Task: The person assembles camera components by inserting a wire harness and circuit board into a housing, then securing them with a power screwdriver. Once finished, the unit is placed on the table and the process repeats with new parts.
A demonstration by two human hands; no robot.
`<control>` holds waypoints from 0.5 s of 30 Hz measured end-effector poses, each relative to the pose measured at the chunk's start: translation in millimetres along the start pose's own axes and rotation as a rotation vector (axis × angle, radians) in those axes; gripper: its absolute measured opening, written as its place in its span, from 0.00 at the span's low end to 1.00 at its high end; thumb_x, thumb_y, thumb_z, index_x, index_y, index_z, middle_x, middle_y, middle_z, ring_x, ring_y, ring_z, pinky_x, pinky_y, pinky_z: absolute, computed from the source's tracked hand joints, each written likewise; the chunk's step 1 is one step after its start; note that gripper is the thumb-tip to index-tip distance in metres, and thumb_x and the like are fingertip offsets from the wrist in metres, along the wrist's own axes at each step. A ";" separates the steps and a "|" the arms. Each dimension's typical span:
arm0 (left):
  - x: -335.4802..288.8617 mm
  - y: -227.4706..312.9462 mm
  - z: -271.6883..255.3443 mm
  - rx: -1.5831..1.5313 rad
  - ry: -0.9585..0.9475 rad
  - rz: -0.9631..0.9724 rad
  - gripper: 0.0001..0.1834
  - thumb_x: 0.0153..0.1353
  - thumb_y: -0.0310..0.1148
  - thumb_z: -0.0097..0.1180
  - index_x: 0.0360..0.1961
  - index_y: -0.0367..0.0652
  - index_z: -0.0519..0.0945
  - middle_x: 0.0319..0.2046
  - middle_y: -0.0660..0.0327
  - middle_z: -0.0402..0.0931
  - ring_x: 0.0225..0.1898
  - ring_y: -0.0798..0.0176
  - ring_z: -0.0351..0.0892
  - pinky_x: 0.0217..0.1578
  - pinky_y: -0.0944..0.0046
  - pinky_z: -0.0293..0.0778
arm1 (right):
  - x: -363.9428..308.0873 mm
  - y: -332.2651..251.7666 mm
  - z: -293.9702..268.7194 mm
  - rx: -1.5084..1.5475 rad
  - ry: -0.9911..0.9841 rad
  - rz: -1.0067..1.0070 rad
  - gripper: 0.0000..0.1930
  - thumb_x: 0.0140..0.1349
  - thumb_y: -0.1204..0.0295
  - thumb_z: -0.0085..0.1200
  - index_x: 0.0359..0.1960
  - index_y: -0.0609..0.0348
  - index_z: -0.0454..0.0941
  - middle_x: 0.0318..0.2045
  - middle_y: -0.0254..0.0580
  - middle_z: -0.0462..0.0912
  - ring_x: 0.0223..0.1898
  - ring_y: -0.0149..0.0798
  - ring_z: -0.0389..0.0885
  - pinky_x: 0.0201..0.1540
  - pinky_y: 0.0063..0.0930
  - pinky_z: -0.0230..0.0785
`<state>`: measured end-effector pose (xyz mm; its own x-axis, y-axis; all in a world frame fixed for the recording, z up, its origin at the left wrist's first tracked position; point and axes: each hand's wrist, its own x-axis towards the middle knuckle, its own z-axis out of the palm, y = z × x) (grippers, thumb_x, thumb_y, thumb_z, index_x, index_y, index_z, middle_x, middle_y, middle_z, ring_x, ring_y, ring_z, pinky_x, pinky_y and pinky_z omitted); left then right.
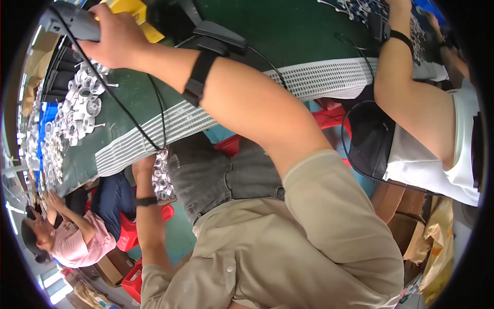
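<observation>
My right hand (121, 36) reaches across to the far left with its fingers wrapped round a grey hand-held tool (72, 23). A black cord (110, 92) hangs from that side down over the table's near edge; the tool's exact kind cannot be made out. Low by that edge is my left hand (144, 164), its fingers mostly hidden. Right beside it, below the tabletop, lies a heap of small white round parts (162, 180). More white ring-shaped parts (85, 105) are piled on the green table (298, 36), under and left of my right hand.
A yellow box (136, 18) stands just beyond my right hand. Striped cloth (324, 77) covers the table's near edge. One co-worker in pink (85, 234) sits at left; another in white (432, 139) works at right near small parts. Red stools (128, 232) and cardboard boxes (404, 216) crowd the floor.
</observation>
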<state>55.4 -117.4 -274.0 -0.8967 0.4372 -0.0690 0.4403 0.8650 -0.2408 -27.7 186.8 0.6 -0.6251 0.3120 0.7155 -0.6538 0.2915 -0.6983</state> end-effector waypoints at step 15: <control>-112.6 30.3 -231.5 -0.702 -0.193 0.173 0.26 0.50 0.29 0.65 0.52 0.37 0.75 0.45 0.48 0.78 0.46 0.44 0.77 0.48 0.55 0.71 | 0.9 -39.9 25.3 0.130 -0.142 0.069 0.28 0.46 0.52 0.63 0.44 0.59 0.75 0.30 0.52 0.83 0.37 0.56 0.82 0.41 0.45 0.73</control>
<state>180.3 -83.4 -49.4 -0.7757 0.5862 -0.2339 0.4432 0.7697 0.4594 -12.9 152.6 29.7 -0.7182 0.1943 0.6681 -0.6510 0.1515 -0.7439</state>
